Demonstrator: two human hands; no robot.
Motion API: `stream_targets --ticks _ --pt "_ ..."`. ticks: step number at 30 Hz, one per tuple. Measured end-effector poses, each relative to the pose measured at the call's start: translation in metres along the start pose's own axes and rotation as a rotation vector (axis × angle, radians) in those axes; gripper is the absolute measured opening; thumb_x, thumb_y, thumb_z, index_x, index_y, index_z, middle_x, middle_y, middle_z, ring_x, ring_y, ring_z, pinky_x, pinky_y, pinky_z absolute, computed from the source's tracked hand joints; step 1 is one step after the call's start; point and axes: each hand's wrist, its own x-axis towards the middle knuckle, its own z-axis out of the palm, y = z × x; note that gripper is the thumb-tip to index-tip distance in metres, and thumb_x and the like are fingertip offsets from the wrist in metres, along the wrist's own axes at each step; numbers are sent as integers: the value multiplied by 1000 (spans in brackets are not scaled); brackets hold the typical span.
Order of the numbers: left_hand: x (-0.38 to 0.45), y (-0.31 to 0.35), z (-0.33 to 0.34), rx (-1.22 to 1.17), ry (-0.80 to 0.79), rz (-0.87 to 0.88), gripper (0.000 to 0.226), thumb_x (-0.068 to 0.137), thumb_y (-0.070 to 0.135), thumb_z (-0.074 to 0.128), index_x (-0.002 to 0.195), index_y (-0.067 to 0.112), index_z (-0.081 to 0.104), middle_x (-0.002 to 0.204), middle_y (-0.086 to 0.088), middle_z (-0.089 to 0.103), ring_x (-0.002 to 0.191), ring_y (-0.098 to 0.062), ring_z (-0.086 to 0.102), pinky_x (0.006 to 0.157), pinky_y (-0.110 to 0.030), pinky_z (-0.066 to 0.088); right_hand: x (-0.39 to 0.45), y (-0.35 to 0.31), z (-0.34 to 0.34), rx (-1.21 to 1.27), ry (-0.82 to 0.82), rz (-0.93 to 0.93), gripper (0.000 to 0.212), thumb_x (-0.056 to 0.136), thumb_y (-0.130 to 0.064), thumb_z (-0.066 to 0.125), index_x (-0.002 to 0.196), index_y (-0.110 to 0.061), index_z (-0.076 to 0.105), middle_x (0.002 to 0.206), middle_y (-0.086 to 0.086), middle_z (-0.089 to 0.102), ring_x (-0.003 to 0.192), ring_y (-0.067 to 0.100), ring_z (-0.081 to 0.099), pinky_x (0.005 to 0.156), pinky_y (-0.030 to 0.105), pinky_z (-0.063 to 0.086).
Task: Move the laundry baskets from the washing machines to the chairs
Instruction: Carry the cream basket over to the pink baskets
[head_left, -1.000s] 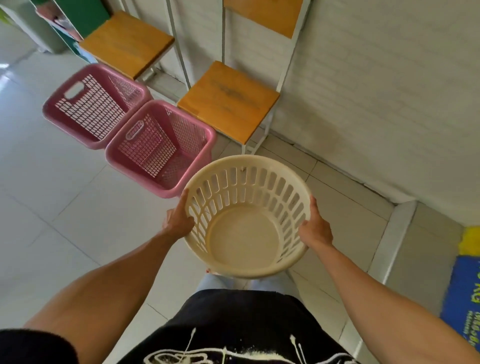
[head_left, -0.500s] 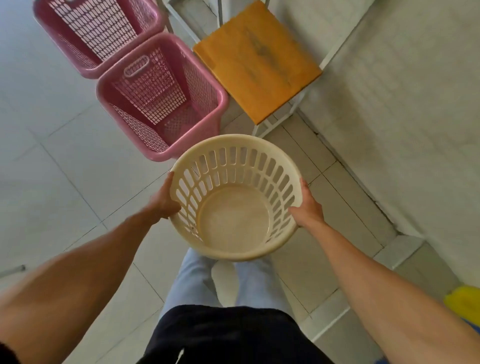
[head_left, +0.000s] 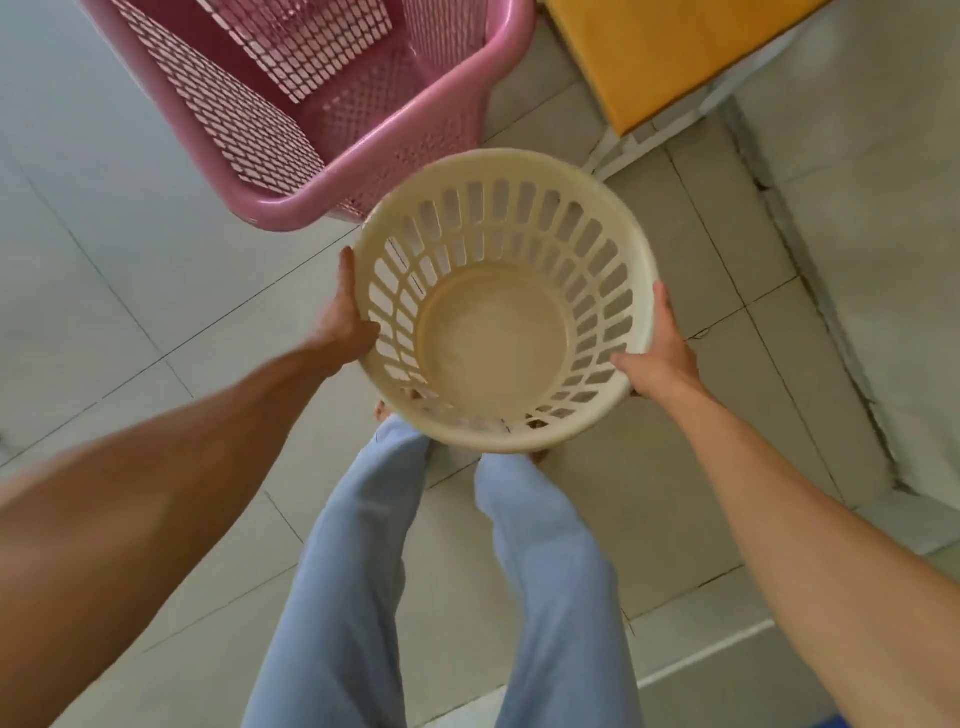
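Observation:
A round cream laundry basket (head_left: 506, 358) with slotted walls is empty and held low in front of my legs, above the tiled floor. My left hand (head_left: 345, 319) grips its left side below the rim, and my right hand (head_left: 657, 353) grips its right side. A pink rectangular laundry basket (head_left: 322, 130) stands on the floor just beyond the cream one, to the upper left. The wooden seat of a chair (head_left: 670, 57) shows at the top right, right of the pink basket.
The chair's white metal frame (head_left: 654, 135) comes down to the floor just behind the cream basket. A wall base with a dark seam (head_left: 810, 291) runs along the right. A raised white floor strip (head_left: 701, 660) crosses at the lower right.
The view has tipped further down and closer to the floor. The cream basket has come lower, near the pink basket's corner. The second pink basket and far chair have left the view.

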Motion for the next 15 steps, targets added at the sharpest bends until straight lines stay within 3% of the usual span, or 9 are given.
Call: stream_targets --ticks 2,4,6,8,12,15 --pt "23 0 16 24 34 23 107 84 -1 57 155 37 -14 149 -12 40 124 -35 49 86 -45 50 24 9 12 9 32 -6 103 93 -9 64 152 -64 0 157 -7 43 109 18 50 92 43 58" --pt "41 0 28 63 77 40 102 86 3 54 154 44 -10 133 -13 51 108 -32 55 79 -44 53 43 20 24 12 77 -7 100 95 -9 62 153 -62 0 158 -7 42 109 20 51 90 34 52" --pt "55 1 37 101 100 50 97 88 7 52 153 47 -8 125 -15 56 105 -35 57 79 -45 52 56 28 37 13 119 6 100 96 -9 62 154 -60 -1 155 -4 47 106 21 52 88 29 44" --pt "66 2 44 120 104 69 95 90 10 52 153 46 -8 128 -18 58 109 -39 58 83 -46 51 67 33 47 15 144 33 99 97 -10 62 155 -58 -3 150 1 53 106 23 55 90 32 44" --pt "84 -2 53 178 143 119 98 88 0 52 156 37 -9 113 -18 62 87 -29 58 69 -34 48 79 32 60 -17 195 68 99 98 -11 60 157 -55 -6 133 12 64 101 32 60 96 39 49" --pt "94 -9 54 188 176 154 98 89 -4 52 157 30 -11 112 -19 64 85 -27 60 68 -33 47 84 29 69 -64 184 33 102 98 -13 62 158 -51 -11 130 12 66 112 38 62 98 44 49"
